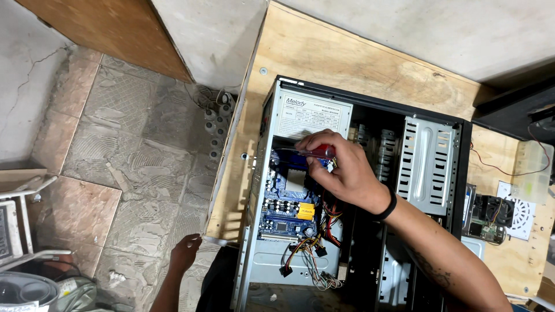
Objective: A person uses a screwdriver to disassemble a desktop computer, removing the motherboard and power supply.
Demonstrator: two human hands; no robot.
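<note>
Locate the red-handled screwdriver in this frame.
In the head view the red-handled screwdriver is gripped in the right hand, inside the open computer case, lying across just above the blue motherboard and below the power supply.

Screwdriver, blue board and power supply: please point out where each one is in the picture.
screwdriver (319, 152), head view, on its red handle held by the right hand (341, 173).
blue board (289, 202), head view, on its middle part.
power supply (309, 115), head view, on its labelled top face.

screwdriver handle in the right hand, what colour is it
Red, on the screwdriver held by the right hand; seen in the head view.
</note>
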